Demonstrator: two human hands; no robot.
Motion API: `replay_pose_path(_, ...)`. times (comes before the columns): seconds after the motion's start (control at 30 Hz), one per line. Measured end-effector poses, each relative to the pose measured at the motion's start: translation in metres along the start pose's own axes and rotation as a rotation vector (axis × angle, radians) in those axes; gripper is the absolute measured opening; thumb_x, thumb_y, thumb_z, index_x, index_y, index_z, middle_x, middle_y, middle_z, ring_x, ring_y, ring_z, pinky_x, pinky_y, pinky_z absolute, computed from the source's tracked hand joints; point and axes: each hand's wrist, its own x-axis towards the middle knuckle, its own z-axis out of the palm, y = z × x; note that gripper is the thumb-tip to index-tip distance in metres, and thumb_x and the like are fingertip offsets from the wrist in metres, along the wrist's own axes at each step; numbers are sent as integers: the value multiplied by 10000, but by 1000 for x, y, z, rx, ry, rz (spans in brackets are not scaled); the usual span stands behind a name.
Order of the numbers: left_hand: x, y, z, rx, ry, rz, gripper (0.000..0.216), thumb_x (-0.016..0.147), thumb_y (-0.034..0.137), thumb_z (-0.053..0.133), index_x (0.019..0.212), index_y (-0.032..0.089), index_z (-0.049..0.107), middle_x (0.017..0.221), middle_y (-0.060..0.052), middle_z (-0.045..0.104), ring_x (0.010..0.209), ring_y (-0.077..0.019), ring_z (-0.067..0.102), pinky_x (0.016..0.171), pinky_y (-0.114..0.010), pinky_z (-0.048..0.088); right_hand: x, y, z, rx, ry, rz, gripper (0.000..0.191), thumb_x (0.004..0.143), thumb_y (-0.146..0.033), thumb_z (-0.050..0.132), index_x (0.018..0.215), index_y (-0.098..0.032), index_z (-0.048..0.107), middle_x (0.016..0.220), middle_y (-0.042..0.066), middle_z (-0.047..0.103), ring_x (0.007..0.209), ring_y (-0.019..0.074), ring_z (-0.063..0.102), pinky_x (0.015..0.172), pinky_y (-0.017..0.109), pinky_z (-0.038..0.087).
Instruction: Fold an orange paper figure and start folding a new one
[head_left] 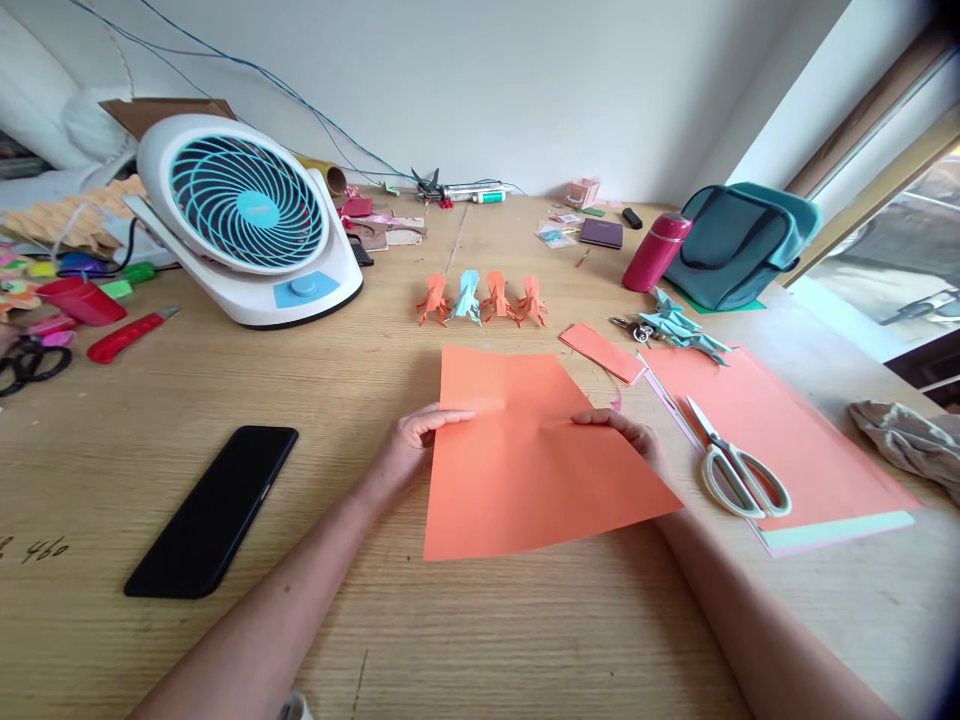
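Observation:
An orange sheet of paper [517,480] is held up between my two hands over the wooden table, slightly bowed. My left hand [426,432] grips its left edge, thumb on top and the other fingers mostly underneath. On the opposite edge my right hand [626,432] pinches it the same way, with part of the hand behind the paper. Beyond the sheet, several folded paper figures stand in a row, among them a light blue one [466,297] and an orange one [434,299]. A narrow folded orange strip [602,352] lies past the sheet's far right corner.
White-handled scissors [739,475] rest on stacked coloured paper [810,430] to the right. A black phone [214,510] lies at left, below a white fan [251,220]. A pink bottle [658,252] and teal bag [739,245] stand back right. A red utility knife [131,335] lies far left.

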Motion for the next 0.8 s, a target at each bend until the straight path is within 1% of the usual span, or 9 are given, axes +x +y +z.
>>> replay_pose_path(0.17,0,3,-3,-7,14,34,254,746,310,773,994,259,800,1127,-75,737,1004,-245,699,833,-356,580,0,-1,4,-2,-7,-10,466,653,-597,806,973,-267,732,1031,85,749,884,298,716,698,386,579)
replay_pose_path(0.27,1,0,-5,-17,24,63,260,735,346,781,975,250,807,1085,-87,749,973,-251,701,794,-348,579,1,-2,5,-37,4,-32,479,654,-605,805,987,-268,734,1068,86,743,936,305,707,719,391,581)
replay_pose_path(0.33,1,-3,-7,5,23,82,273,736,378,778,970,240,810,1061,-96,754,957,-258,700,786,-348,570,3,-1,4,-47,-8,-38,471,656,-631,793,950,-267,740,1055,83,745,959,311,700,723,389,579)
replay_pose_path(0.4,2,-5,-9,43,21,89,284,747,404,766,975,240,812,1047,-100,755,953,-263,696,786,-345,557,4,0,2,-50,-22,-47,458,660,-641,783,915,-264,746,1007,76,752,940,305,701,718,378,574)
replay_pose_path(0.47,2,-5,-10,70,25,90,296,755,438,757,975,248,814,1032,-100,756,952,-268,694,775,-340,547,4,0,1,-53,-29,-60,433,675,-624,776,909,-260,753,952,63,756,889,286,707,716,364,567)
replay_pose_path(0.57,3,-1,-11,93,25,70,328,753,508,750,957,261,819,1016,-102,759,939,-277,699,760,-345,543,5,1,1,-105,-11,-78,379,724,-576,745,908,-245,761,935,60,757,859,267,709,745,357,561)
replay_pose_path(0.67,3,3,-11,102,22,48,352,748,554,741,921,259,824,1003,-106,766,925,-281,707,783,-364,550,5,2,1,-171,36,-104,335,771,-538,709,882,-227,766,938,71,760,864,266,706,759,363,557)
replay_pose_path(0.8,2,3,-10,102,9,76,328,798,492,714,968,230,814,1103,-114,756,1005,-282,704,853,-374,549,6,4,2,-210,46,-195,279,811,-492,710,870,-226,765,937,76,759,853,251,697,752,354,546)
